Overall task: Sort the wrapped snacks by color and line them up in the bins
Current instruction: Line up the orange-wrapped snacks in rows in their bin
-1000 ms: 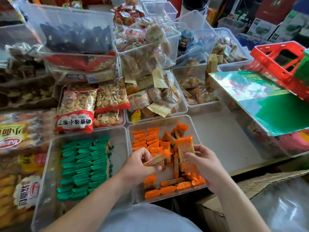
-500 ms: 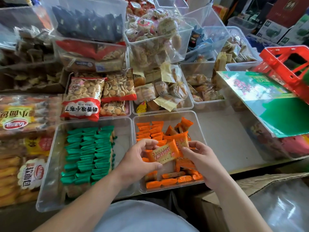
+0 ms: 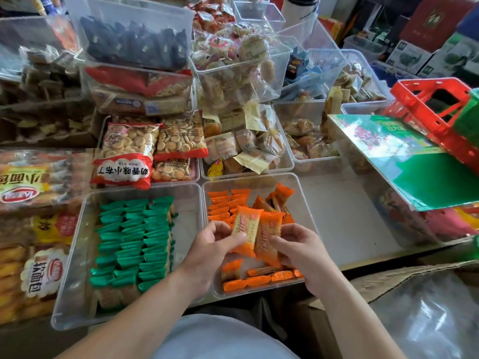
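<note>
Pinching orange packets [image 3: 256, 233] above orange bin [image 3: 309, 218]: left hand [image 3: 211, 248], right hand [image 3: 302, 248]; bin's right side bare

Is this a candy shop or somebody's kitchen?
Probably a small snack shop or stockroom, not a kitchen. Clear plastic bins hold rows of green-wrapped snacks and orange-wrapped snacks, sealed bags of small round biscuits lie behind, and printed cartons are stacked at the back.
</note>
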`<action>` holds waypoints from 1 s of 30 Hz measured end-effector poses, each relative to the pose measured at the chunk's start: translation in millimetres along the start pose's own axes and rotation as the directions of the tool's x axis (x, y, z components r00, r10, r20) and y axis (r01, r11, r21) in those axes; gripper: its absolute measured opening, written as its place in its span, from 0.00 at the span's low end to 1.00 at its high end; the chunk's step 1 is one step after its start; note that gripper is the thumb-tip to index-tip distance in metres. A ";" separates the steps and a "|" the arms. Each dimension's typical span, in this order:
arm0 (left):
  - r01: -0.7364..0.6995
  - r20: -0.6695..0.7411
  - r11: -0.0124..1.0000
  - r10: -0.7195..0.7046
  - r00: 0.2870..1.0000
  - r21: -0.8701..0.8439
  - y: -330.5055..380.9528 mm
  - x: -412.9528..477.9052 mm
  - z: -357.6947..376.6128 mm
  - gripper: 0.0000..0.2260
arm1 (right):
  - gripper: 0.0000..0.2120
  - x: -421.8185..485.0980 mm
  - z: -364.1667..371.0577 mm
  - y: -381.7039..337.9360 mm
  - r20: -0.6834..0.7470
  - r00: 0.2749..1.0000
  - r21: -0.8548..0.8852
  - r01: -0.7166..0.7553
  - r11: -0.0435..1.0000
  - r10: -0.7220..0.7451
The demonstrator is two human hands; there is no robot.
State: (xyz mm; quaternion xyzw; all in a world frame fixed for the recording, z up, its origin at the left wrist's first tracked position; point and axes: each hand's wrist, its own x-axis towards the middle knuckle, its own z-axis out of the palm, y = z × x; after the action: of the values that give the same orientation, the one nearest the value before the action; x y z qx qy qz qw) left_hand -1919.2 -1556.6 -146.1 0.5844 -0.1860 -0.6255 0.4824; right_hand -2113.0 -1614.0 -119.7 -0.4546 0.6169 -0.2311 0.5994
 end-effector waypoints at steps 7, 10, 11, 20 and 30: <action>-0.208 0.068 0.870 0.198 0.978 0.447 -8.7 -9.4 14.8 0.12 | 0.13 -12.7 2.3 -1.0 0.068 0.997 0.028 0.042 0.999 -0.044; -0.181 0.085 0.901 0.161 0.983 0.393 -7.2 -13.6 17.6 0.15 | 0.15 -14.5 1.1 0.7 0.088 0.996 0.001 0.034 0.999 -0.034; -0.166 0.090 0.918 0.143 0.986 0.361 -6.9 -15.0 17.1 0.17 | 0.15 -14.3 0.4 1.1 0.107 0.994 -0.001 0.025 1.000 -0.025; -0.220 0.120 0.825 0.185 0.975 0.520 -11.7 5.3 -3.5 0.22 | 0.25 12.0 -0.7 -11.3 0.234 0.967 -0.282 0.162 0.945 -0.096; -0.160 -0.006 0.657 0.242 0.970 0.736 -21.6 31.5 -31.6 0.18 | 0.23 96.1 13.0 37.6 0.327 0.937 -0.711 0.329 0.621 -0.123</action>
State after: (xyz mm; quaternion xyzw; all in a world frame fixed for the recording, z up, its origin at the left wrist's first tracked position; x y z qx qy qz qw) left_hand -1894.1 -1561.9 -188.6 0.7353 -0.4581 -0.4107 0.2841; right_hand -2098.7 -1673.1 -204.0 -0.7618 0.5144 0.0313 0.3924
